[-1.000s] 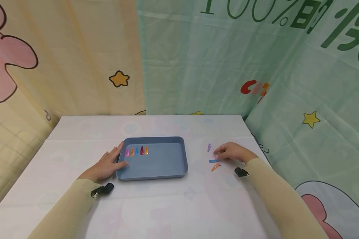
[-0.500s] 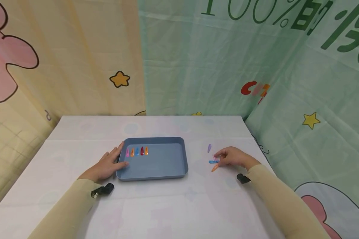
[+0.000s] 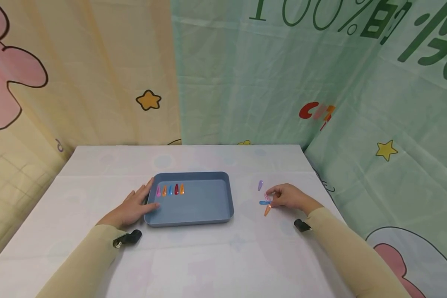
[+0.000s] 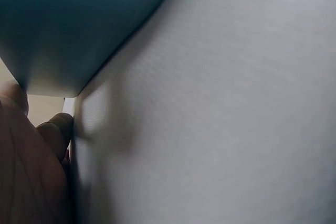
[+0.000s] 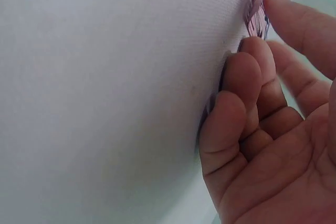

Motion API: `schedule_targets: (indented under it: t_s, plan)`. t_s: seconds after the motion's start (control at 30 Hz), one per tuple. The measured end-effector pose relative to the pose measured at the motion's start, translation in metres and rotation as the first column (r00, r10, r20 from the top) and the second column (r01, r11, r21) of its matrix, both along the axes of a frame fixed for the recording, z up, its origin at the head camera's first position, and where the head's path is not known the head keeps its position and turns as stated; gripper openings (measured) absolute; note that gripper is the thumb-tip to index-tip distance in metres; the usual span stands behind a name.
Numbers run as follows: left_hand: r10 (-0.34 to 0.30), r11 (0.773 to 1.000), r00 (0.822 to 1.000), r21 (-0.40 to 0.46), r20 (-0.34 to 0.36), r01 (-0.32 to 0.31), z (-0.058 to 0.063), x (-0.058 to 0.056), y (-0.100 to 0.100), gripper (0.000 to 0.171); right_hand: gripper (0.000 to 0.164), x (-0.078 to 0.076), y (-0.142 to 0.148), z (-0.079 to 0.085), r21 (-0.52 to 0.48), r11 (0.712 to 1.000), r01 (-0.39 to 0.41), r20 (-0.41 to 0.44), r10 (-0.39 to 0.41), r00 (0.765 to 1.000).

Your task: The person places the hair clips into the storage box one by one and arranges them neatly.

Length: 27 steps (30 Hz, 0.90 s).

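My left hand lies on the left edge of a blue-grey tray, its thumb over the rim and its fingers along the outside. A row of several snap hair clips lies in the tray's upper left: pink, orange, blue, red and orange. Right of the tray, my right hand bends over loose clips on the table. Its thumb and forefinger stand apart at a pink clip, a blue clip and an orange clip. The right wrist view has the thumb touching the overlapping clips; a pinch is not discernible.
A purple hair clip lies apart, just beyond the right hand. The white patterned cloth covers the table. Printed curtains hang behind the table and along its sides.
My right hand has moved slightly nearer to me among the loose clips. The orange clip has turned a little and the blue one has shifted slightly left. The left hand stays on the tray.
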<state>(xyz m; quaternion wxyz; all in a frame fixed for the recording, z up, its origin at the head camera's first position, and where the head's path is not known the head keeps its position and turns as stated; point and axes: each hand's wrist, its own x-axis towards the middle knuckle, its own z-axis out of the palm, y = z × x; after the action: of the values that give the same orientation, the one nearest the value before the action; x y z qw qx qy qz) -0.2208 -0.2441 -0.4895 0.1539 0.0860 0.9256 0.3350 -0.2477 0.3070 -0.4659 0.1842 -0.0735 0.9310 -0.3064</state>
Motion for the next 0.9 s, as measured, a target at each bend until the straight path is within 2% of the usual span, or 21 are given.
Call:
schedule_targets:
  t_s: [0.13, 0.27, 0.5, 0.67, 0.9]
  plan:
    - [-0.008, 1.0, 1.0, 0.002, -0.006, 0.008, -0.0014, -0.0006, -0.0008, 0.103, 0.043, 0.0006, -0.0015, -0.0018, 0.027, 0.999, -0.034, -0.057, 0.035, 0.998]
    - [-0.01, 1.0, 1.0, 0.001, -0.008, 0.01, -0.0019, -0.0014, -0.0007, 0.103, 0.037, 0.0005, -0.0031, -0.0038, 0.053, 0.998, -0.046, -0.094, 0.051, 0.994]
    - [-0.001, 1.0, 1.0, 0.002, -0.001, 0.001, -0.0008, -0.0008, 0.0002, 0.104, 0.036, -0.001, -0.0052, -0.0036, 0.053, 0.998, -0.018, -0.075, 0.022, 0.997]
    - [0.001, 1.0, 1.0, 0.003, -0.002, -0.001, 0.0006, 0.0003, 0.001, 0.104, 0.033, -0.0023, -0.0075, -0.004, 0.053, 0.998, -0.038, -0.109, 0.043, 0.993]
    - [-0.02, 1.0, 0.999, 0.0, -0.033, 0.02, -0.0009, 0.0, 0.0005, 0.104, 0.028, -0.0024, -0.0094, -0.0064, 0.085, 0.996, -0.019, -0.122, 0.029, 0.992]
